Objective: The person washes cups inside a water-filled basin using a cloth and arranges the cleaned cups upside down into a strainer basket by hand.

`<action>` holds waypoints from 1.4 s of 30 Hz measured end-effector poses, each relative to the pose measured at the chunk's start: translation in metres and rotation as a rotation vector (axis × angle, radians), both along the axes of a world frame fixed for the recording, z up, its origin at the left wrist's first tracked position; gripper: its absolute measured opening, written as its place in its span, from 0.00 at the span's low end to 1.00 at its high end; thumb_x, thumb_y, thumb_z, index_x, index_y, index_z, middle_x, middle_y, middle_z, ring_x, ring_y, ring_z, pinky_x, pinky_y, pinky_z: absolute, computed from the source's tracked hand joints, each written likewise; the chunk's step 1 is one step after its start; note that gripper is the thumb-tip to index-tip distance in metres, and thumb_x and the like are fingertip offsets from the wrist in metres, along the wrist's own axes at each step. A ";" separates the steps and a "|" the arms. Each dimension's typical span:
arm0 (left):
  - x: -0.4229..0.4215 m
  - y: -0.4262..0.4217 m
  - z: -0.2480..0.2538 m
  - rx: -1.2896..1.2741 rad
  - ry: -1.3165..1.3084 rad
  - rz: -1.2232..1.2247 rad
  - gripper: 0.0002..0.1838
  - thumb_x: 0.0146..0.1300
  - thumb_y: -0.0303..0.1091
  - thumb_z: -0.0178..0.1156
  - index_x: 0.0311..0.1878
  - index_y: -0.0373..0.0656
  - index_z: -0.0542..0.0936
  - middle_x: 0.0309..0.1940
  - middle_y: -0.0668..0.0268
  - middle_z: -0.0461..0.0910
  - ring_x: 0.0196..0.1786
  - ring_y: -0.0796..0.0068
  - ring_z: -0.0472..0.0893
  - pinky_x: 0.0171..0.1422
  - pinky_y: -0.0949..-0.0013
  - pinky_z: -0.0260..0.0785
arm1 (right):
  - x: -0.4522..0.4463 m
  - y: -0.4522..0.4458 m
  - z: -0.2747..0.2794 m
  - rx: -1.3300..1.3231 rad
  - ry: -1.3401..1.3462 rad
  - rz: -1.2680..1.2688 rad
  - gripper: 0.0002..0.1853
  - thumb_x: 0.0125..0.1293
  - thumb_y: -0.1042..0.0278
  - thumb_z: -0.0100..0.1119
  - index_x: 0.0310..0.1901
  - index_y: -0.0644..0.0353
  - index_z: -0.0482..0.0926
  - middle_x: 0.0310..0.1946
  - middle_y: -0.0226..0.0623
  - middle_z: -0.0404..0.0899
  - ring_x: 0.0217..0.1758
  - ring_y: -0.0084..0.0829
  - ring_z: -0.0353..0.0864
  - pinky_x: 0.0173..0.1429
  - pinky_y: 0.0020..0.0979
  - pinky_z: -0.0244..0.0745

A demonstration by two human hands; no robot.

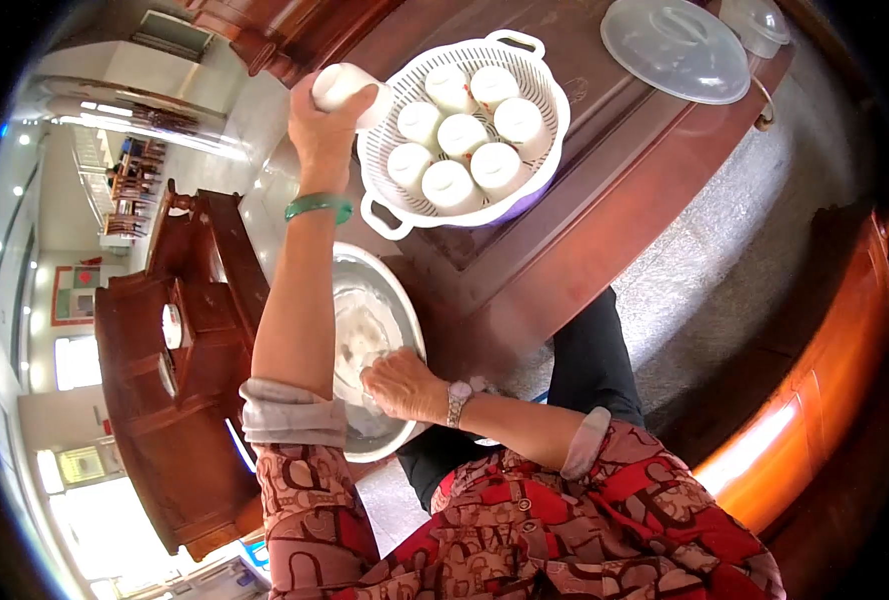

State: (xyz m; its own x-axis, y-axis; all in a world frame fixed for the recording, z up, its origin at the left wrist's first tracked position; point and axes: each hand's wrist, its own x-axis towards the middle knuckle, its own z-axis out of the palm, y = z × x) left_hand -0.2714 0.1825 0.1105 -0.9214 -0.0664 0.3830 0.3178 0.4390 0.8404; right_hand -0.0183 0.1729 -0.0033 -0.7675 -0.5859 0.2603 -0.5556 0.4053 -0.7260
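My left hand [322, 125], with a green bangle at its wrist, is closed around a white cup [343, 88] just left of the colander. The white slotted plastic colander [373, 170] holds several white cups [462, 136] standing upside down. My right hand [403, 386], a watch on its wrist, is lowered into a pale basin [412, 315] of cloudy water. Its fingers are curled together, and whatever they hold is hidden. Something purple [527, 203] shows below the colander's rim.
The colander stands on a dark wooden table [605, 200]. A clear plastic lid [677, 50] and a small clear container [758, 25] lie at the table's far end. To the left is a wooden cabinet [165, 420]; an orange-brown wooden bench [815, 390] is on the right.
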 end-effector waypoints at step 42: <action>-0.061 0.016 -0.052 -0.689 0.074 -0.009 0.36 0.38 0.42 0.74 0.53 0.43 0.69 0.48 0.55 0.75 0.50 0.54 0.76 0.55 0.56 0.68 | -0.001 -0.003 -0.006 -0.172 -0.130 0.067 0.07 0.48 0.69 0.62 0.20 0.59 0.75 0.20 0.39 0.77 0.27 0.35 0.80 0.32 0.37 0.72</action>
State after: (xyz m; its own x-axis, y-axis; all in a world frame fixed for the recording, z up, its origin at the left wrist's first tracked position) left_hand -0.3319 0.1983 0.0589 -0.8907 0.2220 0.3966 0.3693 0.8623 0.3466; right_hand -0.0189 0.1700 -0.0097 -0.7622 -0.5918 0.2622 -0.4741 0.2347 -0.8486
